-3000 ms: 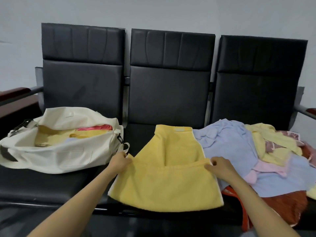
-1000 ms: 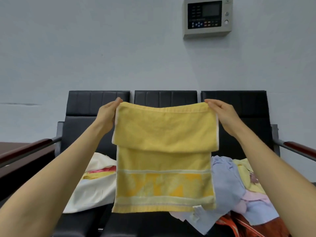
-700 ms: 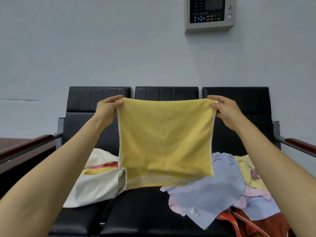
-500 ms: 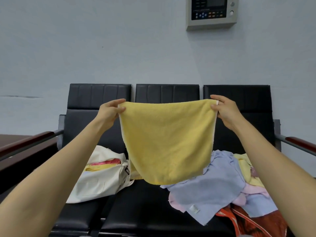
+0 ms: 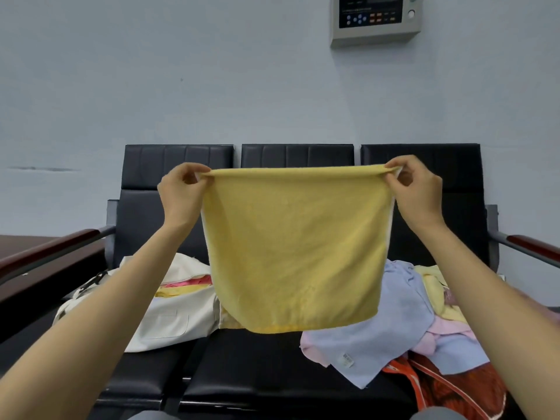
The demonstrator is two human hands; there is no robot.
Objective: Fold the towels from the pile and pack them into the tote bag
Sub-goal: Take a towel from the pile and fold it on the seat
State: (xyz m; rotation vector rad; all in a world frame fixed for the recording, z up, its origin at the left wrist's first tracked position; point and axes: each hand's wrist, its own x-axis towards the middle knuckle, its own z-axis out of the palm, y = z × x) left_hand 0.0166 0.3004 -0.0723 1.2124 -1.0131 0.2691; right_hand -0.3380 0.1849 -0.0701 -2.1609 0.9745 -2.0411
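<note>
Yellow towel [image 5: 291, 253], one, is held hanging over three black seats [image 5: 272, 368], its two top corners pinched by the left hand [image 5: 178, 195] and right hand [image 5: 419, 192]; one cream tote bag [image 5: 169, 316] is set below-left, one towel pile [image 5: 403, 322] below-right.

You faced a pale grey-blue wall [image 5: 151, 86] carrying a control panel [image 5: 375, 19]; below it stood a black three-seat bench [image 5: 297, 156] with reddish-brown armrests [image 5: 533, 244].
</note>
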